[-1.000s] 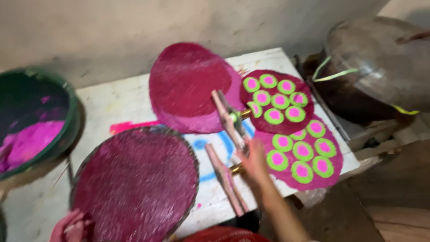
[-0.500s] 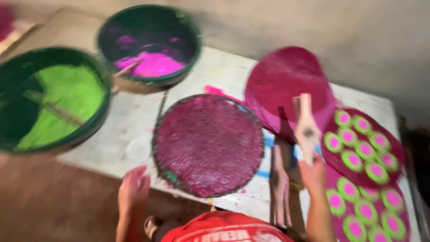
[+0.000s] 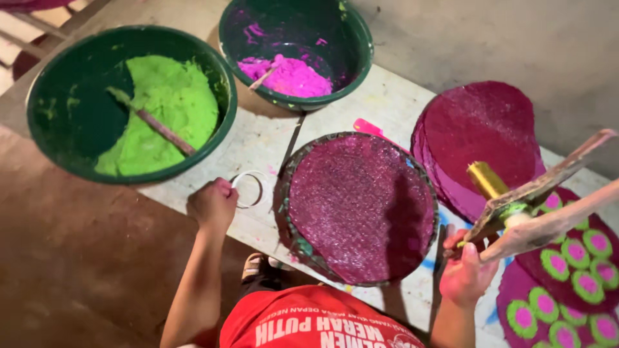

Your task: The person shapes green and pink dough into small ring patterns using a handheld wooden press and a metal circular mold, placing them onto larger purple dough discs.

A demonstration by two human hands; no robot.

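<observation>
Two hands at work, ours, entered first. Left hand [image 3: 214, 203]: curled into a loose fist, fingertips pinching the rim of a small clear ring [image 3: 248, 189] lying flat on the white table [image 3: 400, 103], so it can be lifted by its edge. Right hand [image 3: 465, 274]: closed around the handles of a wooden two-paddle stamp tool [image 3: 548, 206], held tilted above the table, its gold cylinder [image 3: 487, 180] and green-smeared tip kept clear of the surface.

Between the hands: round sieve tray [image 3: 358, 207] with a dark magenta sheet laid in it. Beyond the right hand: stack of plain magenta rounds [image 3: 480, 129]; beside it, finished rounds dotted green and pink [image 3: 574, 258]. Beyond the left hand: green basin of lime paste [image 3: 132, 103] with a stick; farther on, basin of pink paste [image 3: 293, 51], both within our reach.
</observation>
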